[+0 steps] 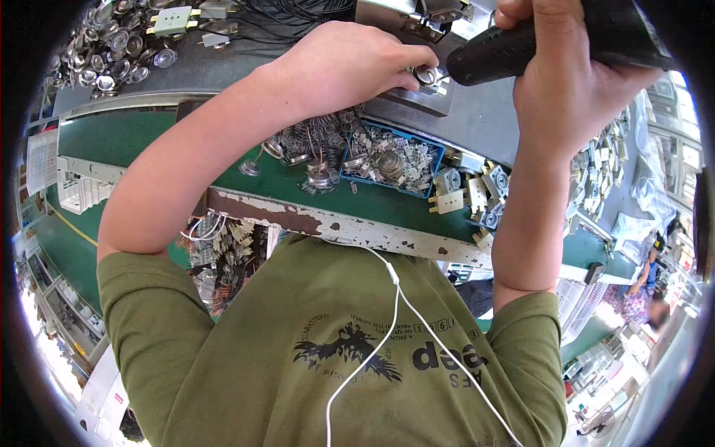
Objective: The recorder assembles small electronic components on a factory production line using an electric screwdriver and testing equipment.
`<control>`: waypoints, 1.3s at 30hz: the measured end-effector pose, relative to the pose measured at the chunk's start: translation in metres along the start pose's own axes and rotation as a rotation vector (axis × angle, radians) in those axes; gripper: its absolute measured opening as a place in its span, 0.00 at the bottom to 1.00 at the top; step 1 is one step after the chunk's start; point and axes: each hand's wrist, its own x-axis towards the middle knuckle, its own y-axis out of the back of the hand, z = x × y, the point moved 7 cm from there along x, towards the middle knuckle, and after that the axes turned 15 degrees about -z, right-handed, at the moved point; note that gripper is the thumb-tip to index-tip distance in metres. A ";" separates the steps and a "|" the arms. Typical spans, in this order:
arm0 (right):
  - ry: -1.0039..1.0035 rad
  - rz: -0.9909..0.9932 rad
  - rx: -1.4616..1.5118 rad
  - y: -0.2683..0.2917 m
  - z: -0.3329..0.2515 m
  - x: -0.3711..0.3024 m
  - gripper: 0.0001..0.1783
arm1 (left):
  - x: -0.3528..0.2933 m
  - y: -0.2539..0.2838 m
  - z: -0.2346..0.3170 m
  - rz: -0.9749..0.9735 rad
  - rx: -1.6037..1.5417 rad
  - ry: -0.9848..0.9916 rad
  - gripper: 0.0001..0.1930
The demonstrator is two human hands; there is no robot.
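Note:
My left hand reaches across the bench with thumb and forefinger closed on a small round metal part. The part sits on a grey metal block fixture, and white tabs show beside it. My right hand is wrapped round a black tapered power tool. The tool's rounded nose points left, just beside the metal part; any bit at its tip cannot be made out. Below my left wrist lies a blue tray of small metal pieces, with round metal parts with coiled wire next to it.
Loose round metal cups are heaped at the far left, near a pale flat block and black cables. Several white switch-like blocks lie right of the tray. The bench's chipped front edge runs before my body.

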 end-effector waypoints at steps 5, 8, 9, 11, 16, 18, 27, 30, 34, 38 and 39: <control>-0.050 -0.018 -0.057 0.001 0.004 -0.004 0.09 | 0.001 -0.001 0.003 -0.037 0.051 0.017 0.16; 0.006 -0.042 0.049 -0.003 0.000 -0.005 0.11 | 0.000 -0.001 0.003 0.026 0.046 -0.042 0.15; -0.004 -0.039 0.045 -0.003 0.001 -0.005 0.11 | 0.000 -0.004 0.003 0.018 0.039 -0.047 0.15; 0.033 -0.047 -0.012 -0.004 -0.001 -0.004 0.13 | 0.000 0.000 0.003 0.032 0.036 -0.022 0.14; 0.074 -0.035 0.073 -0.012 -0.010 -0.007 0.15 | -0.002 0.011 0.010 -0.004 0.026 -0.006 0.13; 0.062 -0.011 0.066 -0.004 -0.002 -0.009 0.15 | -0.001 0.025 0.022 -0.192 0.020 -0.001 0.12; 0.042 0.044 0.093 0.056 0.012 -0.030 0.15 | -0.018 -0.007 0.078 -0.079 0.090 -0.343 0.05; 0.008 0.074 0.103 0.092 0.040 -0.041 0.15 | -0.024 0.003 0.085 -0.146 0.079 -0.350 0.04; -0.030 0.127 0.127 0.133 0.072 -0.060 0.15 | -0.067 -0.005 0.098 -0.143 0.118 -0.438 0.04; -0.026 0.154 0.142 0.131 0.077 -0.063 0.15 | -0.076 -0.033 0.096 -0.195 0.309 -0.350 0.03; -0.019 0.157 0.143 0.126 0.071 -0.062 0.15 | -0.076 -0.042 0.092 -0.217 0.361 -0.316 0.04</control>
